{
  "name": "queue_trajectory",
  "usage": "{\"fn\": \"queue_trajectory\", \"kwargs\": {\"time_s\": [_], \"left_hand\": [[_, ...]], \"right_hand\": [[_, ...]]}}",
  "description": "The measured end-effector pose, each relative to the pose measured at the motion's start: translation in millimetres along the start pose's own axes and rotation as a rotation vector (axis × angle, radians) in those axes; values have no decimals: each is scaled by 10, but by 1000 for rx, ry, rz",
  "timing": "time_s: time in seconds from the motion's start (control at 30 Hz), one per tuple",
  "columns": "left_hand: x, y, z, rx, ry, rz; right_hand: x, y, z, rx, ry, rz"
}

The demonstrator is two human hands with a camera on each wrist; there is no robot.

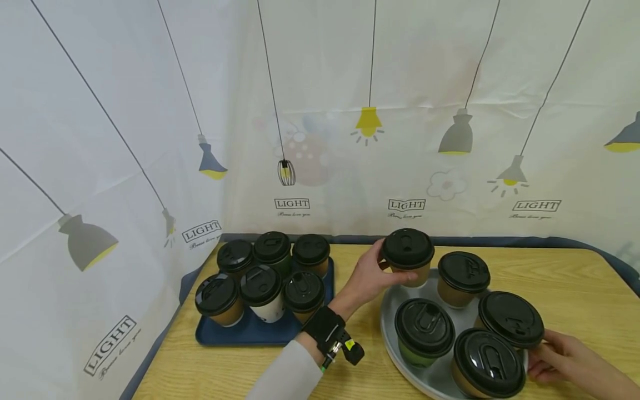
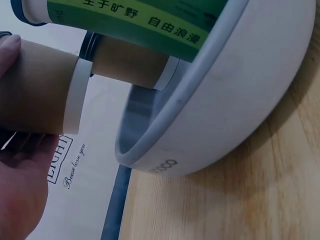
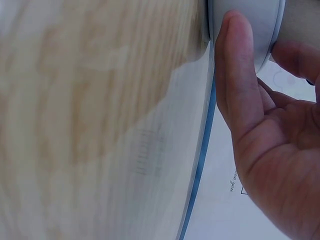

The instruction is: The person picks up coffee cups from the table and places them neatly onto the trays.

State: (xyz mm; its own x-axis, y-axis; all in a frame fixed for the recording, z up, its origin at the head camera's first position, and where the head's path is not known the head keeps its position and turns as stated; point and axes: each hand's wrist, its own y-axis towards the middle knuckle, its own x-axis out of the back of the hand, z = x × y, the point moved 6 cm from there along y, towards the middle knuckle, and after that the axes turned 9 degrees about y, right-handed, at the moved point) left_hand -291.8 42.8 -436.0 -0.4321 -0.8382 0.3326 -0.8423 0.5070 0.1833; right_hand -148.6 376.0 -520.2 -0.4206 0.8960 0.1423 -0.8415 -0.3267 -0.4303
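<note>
My left hand (image 1: 367, 278) grips a brown paper coffee cup (image 1: 411, 272) with a black lid, thumb and fingers on opposite sides. In the left wrist view the cup's white base (image 2: 76, 97) hangs above the rim of a round grey tray (image 1: 392, 339). Several other lidded cups stand in that tray, among them a green cup (image 1: 422, 358) at its near left and a brown cup (image 1: 462, 280) at the back. My right hand (image 1: 565, 355) holds the tray's right edge, its thumb at the rim and fingers along the outer wall (image 3: 247, 45).
On the left of the wooden table (image 1: 360, 355), a blue rectangular tray (image 1: 250, 336) bears several cups with black lids, including a white cup (image 1: 270, 308). A pale curtain (image 1: 330, 66) printed with lamps hangs behind and to the left of the table.
</note>
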Motion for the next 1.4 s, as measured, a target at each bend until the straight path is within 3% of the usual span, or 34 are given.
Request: {"fn": "queue_trajectory", "kwargs": {"time_s": [0.33,0.53,0.8,1.17,1.4], "left_hand": [[-109,15,76,-33,-27,153],[-150,-16,180,-4,59,212],[-244,-4,265,-23,115,293],[-269,4,358,47,227,290],[-235,-44,351,46,273,279]], "right_hand": [[-11,4,6,3,34,12],[-31,6,24,-5,15,-1],[-38,-9,36,-5,25,10],[-33,-26,40,4,28,11],[-31,-28,29,-3,27,10]]}}
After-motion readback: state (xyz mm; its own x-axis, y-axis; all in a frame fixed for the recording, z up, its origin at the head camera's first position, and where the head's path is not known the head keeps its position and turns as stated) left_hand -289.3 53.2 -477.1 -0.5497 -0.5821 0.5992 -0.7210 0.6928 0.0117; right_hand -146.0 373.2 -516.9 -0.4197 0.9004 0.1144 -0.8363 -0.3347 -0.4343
